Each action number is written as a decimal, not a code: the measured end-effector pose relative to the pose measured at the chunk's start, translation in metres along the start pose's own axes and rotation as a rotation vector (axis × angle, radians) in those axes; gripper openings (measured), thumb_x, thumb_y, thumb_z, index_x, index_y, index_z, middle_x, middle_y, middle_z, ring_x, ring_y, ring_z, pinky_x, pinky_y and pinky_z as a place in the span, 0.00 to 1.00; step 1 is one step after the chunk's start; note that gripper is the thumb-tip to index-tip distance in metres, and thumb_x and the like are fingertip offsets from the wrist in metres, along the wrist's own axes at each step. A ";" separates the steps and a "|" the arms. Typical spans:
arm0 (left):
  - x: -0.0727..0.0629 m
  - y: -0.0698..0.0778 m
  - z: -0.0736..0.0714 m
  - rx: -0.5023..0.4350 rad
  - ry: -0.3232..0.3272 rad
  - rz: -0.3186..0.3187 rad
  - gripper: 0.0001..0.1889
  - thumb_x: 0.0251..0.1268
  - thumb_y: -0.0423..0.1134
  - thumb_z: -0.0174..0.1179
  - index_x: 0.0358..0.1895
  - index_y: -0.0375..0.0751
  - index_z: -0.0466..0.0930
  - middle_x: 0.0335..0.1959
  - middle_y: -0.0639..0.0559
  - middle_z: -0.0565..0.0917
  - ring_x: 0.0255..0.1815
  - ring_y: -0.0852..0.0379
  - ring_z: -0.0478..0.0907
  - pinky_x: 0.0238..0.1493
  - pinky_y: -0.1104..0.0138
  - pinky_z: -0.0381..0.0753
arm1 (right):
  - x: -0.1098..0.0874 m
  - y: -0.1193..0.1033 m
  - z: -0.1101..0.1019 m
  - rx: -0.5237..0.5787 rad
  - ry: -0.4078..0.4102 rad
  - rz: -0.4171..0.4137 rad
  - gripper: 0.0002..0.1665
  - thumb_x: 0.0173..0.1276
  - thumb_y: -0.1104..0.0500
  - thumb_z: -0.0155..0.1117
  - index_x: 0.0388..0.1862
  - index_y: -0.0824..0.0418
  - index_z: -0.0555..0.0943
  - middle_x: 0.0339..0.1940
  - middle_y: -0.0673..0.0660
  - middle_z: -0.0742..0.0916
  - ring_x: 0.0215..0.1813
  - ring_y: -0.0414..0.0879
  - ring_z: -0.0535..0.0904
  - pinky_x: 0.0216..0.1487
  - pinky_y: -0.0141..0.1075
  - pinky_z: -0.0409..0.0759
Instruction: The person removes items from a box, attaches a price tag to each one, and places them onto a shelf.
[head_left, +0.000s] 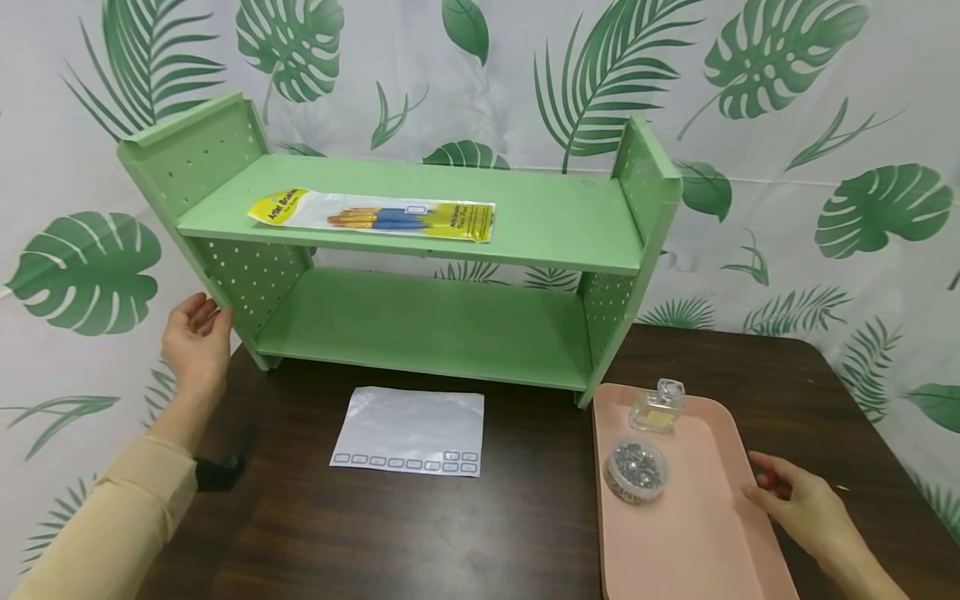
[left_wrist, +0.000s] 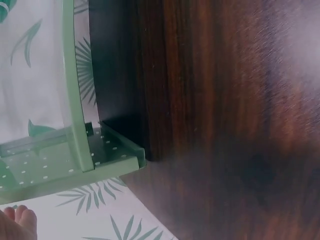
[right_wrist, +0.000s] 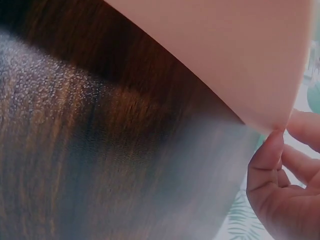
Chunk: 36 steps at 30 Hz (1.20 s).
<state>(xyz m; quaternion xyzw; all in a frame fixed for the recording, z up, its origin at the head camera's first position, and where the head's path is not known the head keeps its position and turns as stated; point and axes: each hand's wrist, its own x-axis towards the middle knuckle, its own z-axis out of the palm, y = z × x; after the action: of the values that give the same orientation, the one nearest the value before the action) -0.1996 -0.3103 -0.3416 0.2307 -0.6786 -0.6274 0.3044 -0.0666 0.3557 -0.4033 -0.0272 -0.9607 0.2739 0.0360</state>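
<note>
My left hand [head_left: 198, 337], its fingers loosely bent, is beside the left side panel of a green two-tier shelf [head_left: 420, 329]. In the left wrist view its fingertips [left_wrist: 25, 220] show just below the panel edge; whether they touch it I cannot tell. At the right, my right hand [head_left: 813, 508] pinches the right rim of a pink tray [head_left: 705, 517] between thumb and finger, seen closely in the right wrist view [right_wrist: 280, 185]. Inside the tray stand a clear glass bottle [head_left: 657, 408] with a stopper and a round clear tub [head_left: 637, 471] of small silvery pieces.
A pack of artist brushes [head_left: 382, 215] lies on the upper shelf board. On the dark wooden table [head_left: 420, 542], a white sheet [head_left: 412, 429] with small printed boxes lies before the shelf. A leaf-patterned cloth [head_left: 787, 183] hangs behind.
</note>
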 end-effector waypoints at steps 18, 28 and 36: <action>-0.125 -0.017 0.025 -0.252 -0.292 0.016 0.16 0.62 0.24 0.55 0.53 0.37 0.69 0.42 0.55 0.77 0.44 0.65 0.76 0.48 0.81 0.74 | -0.004 0.004 0.002 -0.023 0.040 -0.060 0.22 0.60 0.68 0.65 0.53 0.75 0.75 0.24 0.46 0.76 0.23 0.28 0.69 0.21 0.29 0.73; -0.225 -0.024 0.089 -0.163 -0.926 0.043 0.28 0.57 0.28 0.63 0.61 0.35 0.66 0.55 0.41 0.77 0.56 0.47 0.75 0.57 0.65 0.75 | -0.004 0.004 0.004 -0.015 0.041 -0.040 0.23 0.60 0.66 0.65 0.54 0.73 0.75 0.25 0.48 0.77 0.24 0.28 0.68 0.23 0.29 0.70; -0.267 -0.029 0.138 -0.062 -1.211 0.283 0.32 0.52 0.36 0.70 0.62 0.37 0.67 0.55 0.43 0.78 0.57 0.44 0.76 0.61 0.60 0.71 | -0.005 0.004 0.005 -0.016 0.042 -0.033 0.22 0.60 0.66 0.65 0.54 0.72 0.76 0.25 0.47 0.76 0.24 0.29 0.67 0.23 0.29 0.69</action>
<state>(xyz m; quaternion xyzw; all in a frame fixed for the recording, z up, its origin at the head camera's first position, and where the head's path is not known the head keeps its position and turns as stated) -0.1099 -0.0294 -0.4076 -0.2671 -0.7361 -0.6201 -0.0475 -0.0615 0.3564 -0.4096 -0.0173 -0.9623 0.2647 0.0607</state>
